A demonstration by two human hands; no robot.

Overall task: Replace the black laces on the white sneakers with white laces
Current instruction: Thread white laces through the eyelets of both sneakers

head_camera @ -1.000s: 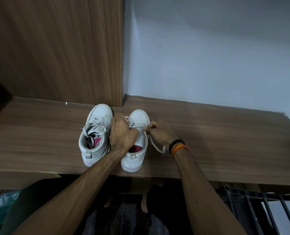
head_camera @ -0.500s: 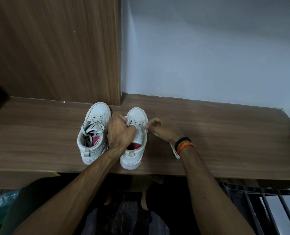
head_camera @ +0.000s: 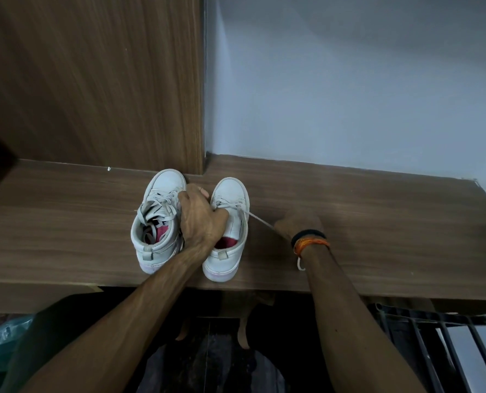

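- Standing toe-away on the wooden shelf (head_camera: 378, 251), the left sneaker (head_camera: 158, 219) sits just left of the left hand, already threaded with pale laces that lie loose over its tongue; it looks parked there out of the way.
- Left hand (head_camera: 200, 219) sits between the two shoes, fingers curled over the inner collar of the right sneaker (head_camera: 227, 231), thumb toward its eyelets. Judged purpose: pinning the shoe down so a pull on the lace won't drag it.
- Right sneaker touches the left hand on its inner side; a few crossings of white lace show near the toe, upper eyelets look unfilled.
- White lace (head_camera: 260, 221) runs taut from the sneaker's right-side eyelets out to the right hand.
- Right hand (head_camera: 298, 222), well right of the shoe, is closed around the lace, back of hand up; exact finger grip cannot be told. Slack is probably being drawn through.
- Lace tail (head_camera: 300, 263) loops out below the banded wrist.
- No black laces visible anywhere.
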